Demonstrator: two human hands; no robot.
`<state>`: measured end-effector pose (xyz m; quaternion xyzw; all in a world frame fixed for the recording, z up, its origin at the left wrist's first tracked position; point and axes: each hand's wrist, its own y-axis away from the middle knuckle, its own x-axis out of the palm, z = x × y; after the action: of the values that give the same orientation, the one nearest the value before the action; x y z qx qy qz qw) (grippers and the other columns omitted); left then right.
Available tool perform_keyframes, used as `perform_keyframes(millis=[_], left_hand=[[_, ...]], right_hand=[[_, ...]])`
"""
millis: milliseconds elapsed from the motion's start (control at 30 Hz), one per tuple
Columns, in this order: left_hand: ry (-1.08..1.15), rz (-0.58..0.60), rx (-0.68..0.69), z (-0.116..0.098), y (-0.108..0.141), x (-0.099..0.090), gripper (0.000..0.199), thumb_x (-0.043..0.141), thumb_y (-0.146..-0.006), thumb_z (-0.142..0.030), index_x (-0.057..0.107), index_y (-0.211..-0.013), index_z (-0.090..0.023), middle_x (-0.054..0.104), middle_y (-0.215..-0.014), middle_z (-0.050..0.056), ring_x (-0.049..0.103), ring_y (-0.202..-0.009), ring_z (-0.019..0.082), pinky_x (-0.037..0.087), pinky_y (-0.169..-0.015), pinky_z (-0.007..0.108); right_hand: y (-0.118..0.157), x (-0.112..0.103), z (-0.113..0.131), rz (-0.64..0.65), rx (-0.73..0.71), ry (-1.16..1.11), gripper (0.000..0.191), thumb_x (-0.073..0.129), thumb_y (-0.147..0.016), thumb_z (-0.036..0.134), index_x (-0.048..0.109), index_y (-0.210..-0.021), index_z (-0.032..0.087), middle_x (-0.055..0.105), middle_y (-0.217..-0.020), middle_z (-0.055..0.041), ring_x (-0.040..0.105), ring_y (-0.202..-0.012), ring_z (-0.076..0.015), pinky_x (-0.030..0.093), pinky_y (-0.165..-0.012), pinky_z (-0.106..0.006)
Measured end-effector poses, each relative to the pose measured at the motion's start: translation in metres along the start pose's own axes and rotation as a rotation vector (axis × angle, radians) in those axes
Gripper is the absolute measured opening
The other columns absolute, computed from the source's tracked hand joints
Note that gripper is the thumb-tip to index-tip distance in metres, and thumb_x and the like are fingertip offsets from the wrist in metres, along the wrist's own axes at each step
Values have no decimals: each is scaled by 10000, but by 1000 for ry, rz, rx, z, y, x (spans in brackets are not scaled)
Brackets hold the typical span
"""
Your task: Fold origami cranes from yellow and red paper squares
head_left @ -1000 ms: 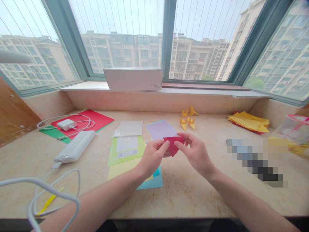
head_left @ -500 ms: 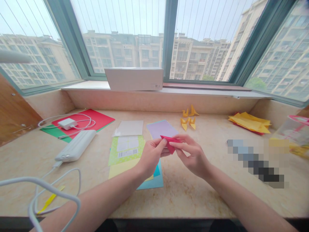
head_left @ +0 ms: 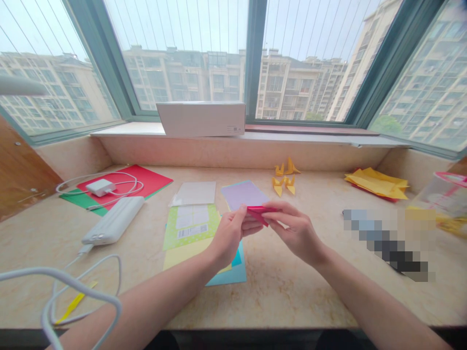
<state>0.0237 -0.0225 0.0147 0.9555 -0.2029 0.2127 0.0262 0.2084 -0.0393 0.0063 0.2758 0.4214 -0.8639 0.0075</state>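
A small folded piece of red origami paper [head_left: 260, 211] is held up over the middle of the counter, between both hands. My left hand [head_left: 233, 232] pinches its left end, thumb on top and fingers beneath. On its right end, my right hand [head_left: 294, 226] closes thumb and fingers around the paper. Part of the paper is hidden behind my fingers. Just beyond my hands lies a purple sheet [head_left: 243, 193]. Several yellow folded paper cranes [head_left: 283, 181] stand behind it to the right.
Left of my hands lie a green patterned packet [head_left: 191, 228] and blue paper [head_left: 233, 276]. Farther left are a white power bank [head_left: 114, 221], a charger [head_left: 100, 187], red paper [head_left: 155, 181] and cables. Yellow paper [head_left: 377, 183], a clear cup [head_left: 447, 194] and a blurred-out object [head_left: 388, 245] are at right.
The red paper has turned flatter between my fingers, so less of its downward point shows. My right hand has shifted slightly right along it. Both hands still hold it.
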Motion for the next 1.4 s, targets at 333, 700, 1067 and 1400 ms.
perform_keyframes(millis=[333, 700, 1067, 1400], left_hand=[[-119, 17, 33, -4, 2, 1, 494, 648, -857, -590, 687, -1005, -120, 779, -944, 138, 752, -902, 255, 549, -935, 426], [-290, 150, -49, 0, 6, 0, 462, 646, -875, -545, 720, -1009, -109, 759, -900, 133, 759, -773, 233, 595, -737, 337], [-201, 276, -178, 0, 8, 2, 511, 586, -881, -622, 653, -997, -129, 725, -875, 110, 748, -696, 216, 574, -699, 329], [-232, 337, -126, 1, 9, 3, 477, 584, -903, -582, 601, -1044, -127, 693, -790, 57, 732, -650, 187, 573, -676, 313]], right_hand=[[-2, -5, -4, 16, 65, -71, 212, 612, -939, 197, 763, -1055, 291, 683, -1247, -72, 652, -1152, -249, 541, -1011, -464], [-12, -4, -1, -200, 370, -511, 157, 743, -844, 363, 696, -933, 242, 674, -1196, -75, 704, -994, -204, 617, -866, -384], [-12, -8, 0, -96, 455, -595, 167, 777, -807, 337, 762, -925, 219, 696, -1147, -74, 709, -926, -198, 639, -749, -344], [-14, -8, 2, -90, 444, -552, 208, 779, -804, 378, 779, -952, 231, 716, -1125, -74, 703, -973, -212, 623, -798, -356]])
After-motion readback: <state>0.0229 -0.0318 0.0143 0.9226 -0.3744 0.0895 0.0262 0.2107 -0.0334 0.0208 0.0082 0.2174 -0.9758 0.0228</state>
